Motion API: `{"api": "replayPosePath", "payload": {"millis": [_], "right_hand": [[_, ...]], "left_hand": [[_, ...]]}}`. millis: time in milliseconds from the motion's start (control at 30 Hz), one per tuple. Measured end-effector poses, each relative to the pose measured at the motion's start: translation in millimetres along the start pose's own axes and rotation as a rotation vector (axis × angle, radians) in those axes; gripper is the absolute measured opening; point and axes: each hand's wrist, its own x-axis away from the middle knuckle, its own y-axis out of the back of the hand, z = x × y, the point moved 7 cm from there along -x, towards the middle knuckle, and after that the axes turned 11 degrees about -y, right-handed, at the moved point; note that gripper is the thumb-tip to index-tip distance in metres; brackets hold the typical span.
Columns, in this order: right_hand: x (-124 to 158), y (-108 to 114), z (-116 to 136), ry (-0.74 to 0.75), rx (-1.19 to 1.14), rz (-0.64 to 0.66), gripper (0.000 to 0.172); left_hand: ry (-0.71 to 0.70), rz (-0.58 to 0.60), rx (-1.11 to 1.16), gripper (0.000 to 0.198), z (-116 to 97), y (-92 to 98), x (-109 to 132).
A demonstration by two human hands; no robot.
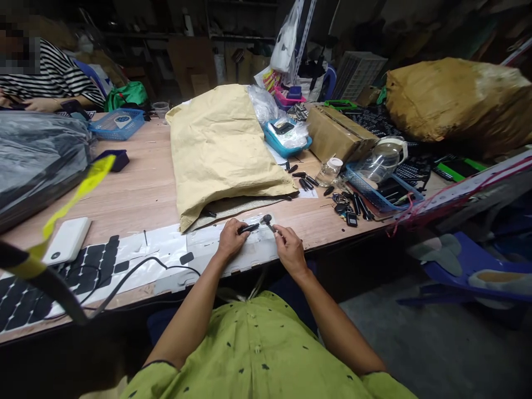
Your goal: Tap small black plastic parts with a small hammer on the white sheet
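Note:
Near the table's front edge, my left hand (233, 238) is closed on a small black piece (249, 228) that points to the right. My right hand (290, 247) pinches the handle of a small dark-headed hammer (266, 220), whose head is close to the tip of the black piece. Both hands are over a whitish sheet (208, 249) on the wooden table (145, 166). Just behind them lies a large cream sack (224, 144). What the black piece is cannot be made out.
Right: a blue basket (390, 202) with a clear jug (384, 158), a small jar (330, 172), loose black parts and a cardboard box (336, 136). Left: a white device (68, 239), black pads, a cable and a yellow strip (78, 194). A person in stripes (62, 72) sits far left.

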Motion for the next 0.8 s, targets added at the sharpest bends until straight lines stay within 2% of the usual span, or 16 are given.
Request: {"api": "replayPosePath", "payload": {"millis": [200, 367, 533, 667, 800], "right_hand": [[8.5, -8.7, 23.5, 0.084, 0.017, 0.019, 0.037], [7.5, -14.1, 22.6, 0.100, 0.119, 0.062, 0.036], [8.3, -12.4, 29.3, 0.127, 0.117, 0.038, 0.037], [13.1, -22.8, 34.4, 0.165, 0.124, 0.080, 0.037], [8.9, -25.7, 26.8, 0.148, 0.158, 0.088, 0.037]], "left_hand": [[0.006, -0.001, 0.008, 0.022, -0.2, -3.5, -0.8], [0.013, -0.001, 0.014, 0.022, -3.0, -5.2, -1.5], [0.003, 0.020, 0.014, 0.020, -6.2, -5.7, -2.5], [-0.006, 0.027, 0.006, 0.013, -6.1, -6.5, -2.9], [-0.010, 0.025, 0.020, 0.015, -6.5, -7.3, -3.2]]}}
